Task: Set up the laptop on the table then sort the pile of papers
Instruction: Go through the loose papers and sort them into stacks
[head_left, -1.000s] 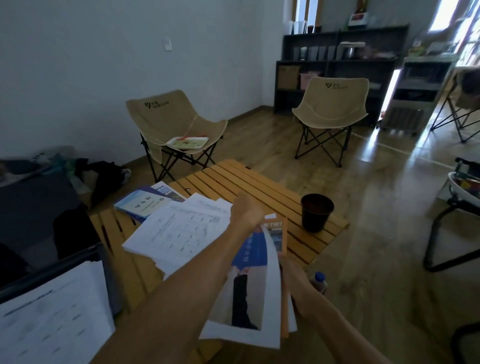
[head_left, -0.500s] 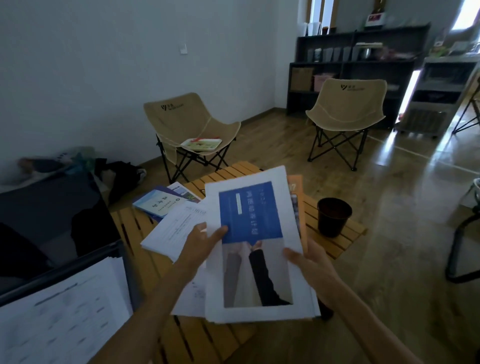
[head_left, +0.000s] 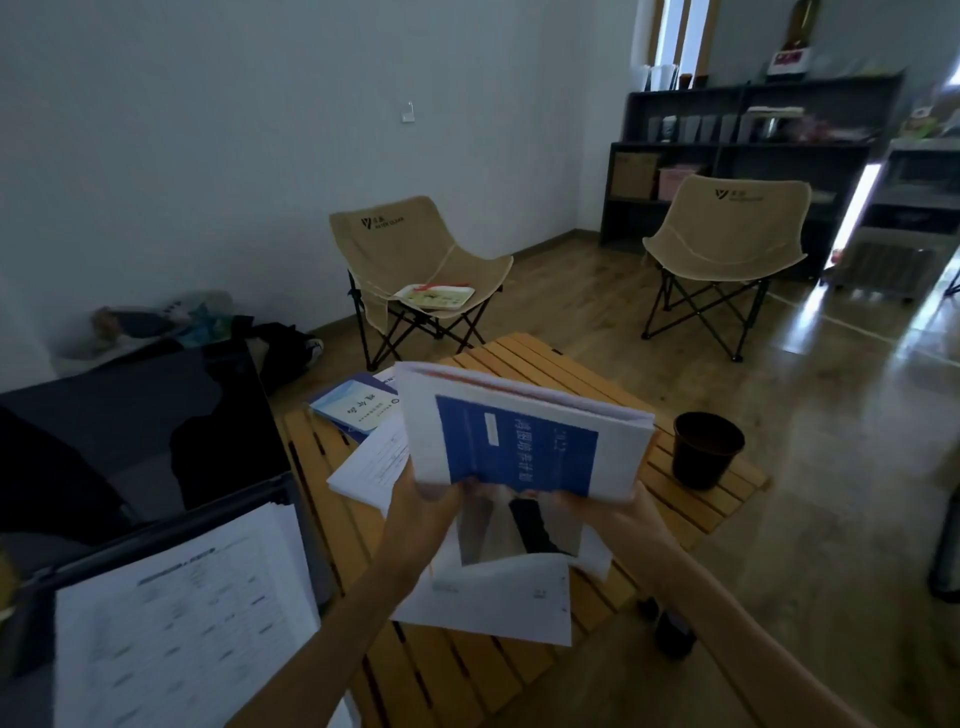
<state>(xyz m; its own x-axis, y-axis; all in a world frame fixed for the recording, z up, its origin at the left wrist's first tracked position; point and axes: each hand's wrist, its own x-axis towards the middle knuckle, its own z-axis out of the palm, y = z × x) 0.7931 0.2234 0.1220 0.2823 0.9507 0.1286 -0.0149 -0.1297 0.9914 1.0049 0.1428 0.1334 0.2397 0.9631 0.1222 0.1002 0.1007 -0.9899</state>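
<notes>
Blue-covered paper stack (head_left: 519, 452) lifted above slatted worktop (head_left: 691, 499); left hand (head_left: 426, 499) and right hand (head_left: 618, 512) both grasping its near edge.

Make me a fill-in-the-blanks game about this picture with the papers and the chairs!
1. Both hands, left hand and right hand, hold a stack of ____.
2. The top sheet has a big ____ rectangle on it.
3. The dark cup stands on the wooden ____.
4. Across the room there are ____ beige folding chairs.

Missing words: papers; blue; table; two
</notes>
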